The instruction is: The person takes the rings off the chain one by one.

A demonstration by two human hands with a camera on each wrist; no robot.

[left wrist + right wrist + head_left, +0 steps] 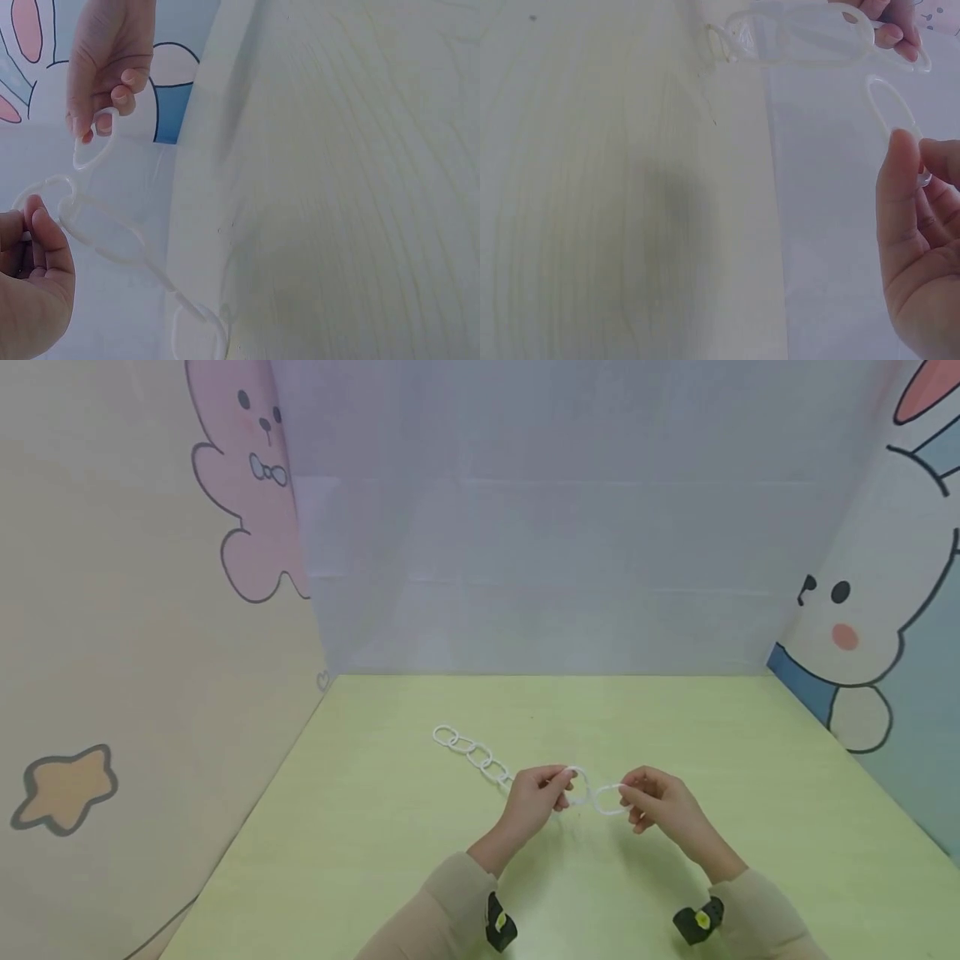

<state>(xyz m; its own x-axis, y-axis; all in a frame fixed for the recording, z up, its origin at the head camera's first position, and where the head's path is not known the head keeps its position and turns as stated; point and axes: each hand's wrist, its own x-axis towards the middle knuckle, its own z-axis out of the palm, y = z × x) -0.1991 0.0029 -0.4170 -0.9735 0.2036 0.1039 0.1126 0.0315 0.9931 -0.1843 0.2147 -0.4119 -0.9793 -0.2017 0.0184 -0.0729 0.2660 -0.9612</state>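
Note:
A white plastic chain (452,742) of oval links runs diagonally across the table, its near end raised in my left hand (534,800). Thumb and fingers of that hand pinch the end link (587,783). My right hand (663,806) pinches a single white oval link (611,812) between thumb and fingers. The two links overlap in the head view, but both wrist views show a small gap between them. In the left wrist view, more links hang below my left hand (34,292). My right hand (930,240) partly covers its link (880,112).
The pale green table (360,843) lies under both hands. A plain light cloth wall (540,543) stands behind it, with cartoon-printed walls at the left and right. Each wrist carries a small black camera, one at the left cuff (499,924) and one at the right cuff (697,922).

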